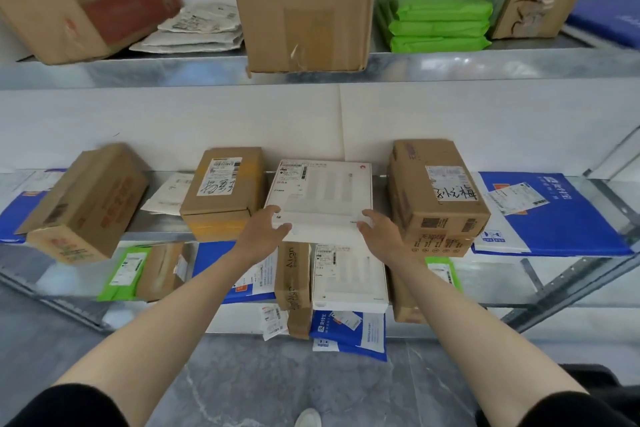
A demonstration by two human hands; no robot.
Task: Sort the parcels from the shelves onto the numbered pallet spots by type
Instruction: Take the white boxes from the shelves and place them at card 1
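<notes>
A flat white box (322,194) with a shipping label lies on the middle shelf (162,222) between two brown cartons. My left hand (265,230) grips its front left corner, thumb on top. My right hand (381,230) grips its front right corner. The box's front edge juts past the shelf lip. A second white box (349,277) of the same kind lies on the shelf below.
Brown cartons (223,189) (436,194) flank the white box closely. Another carton (86,201) sits tilted at the left. Blue mailers (550,218), green mailers (438,21) and grey bags (194,28) fill the other shelf spaces. A tall carton (301,3) overhangs the top shelf.
</notes>
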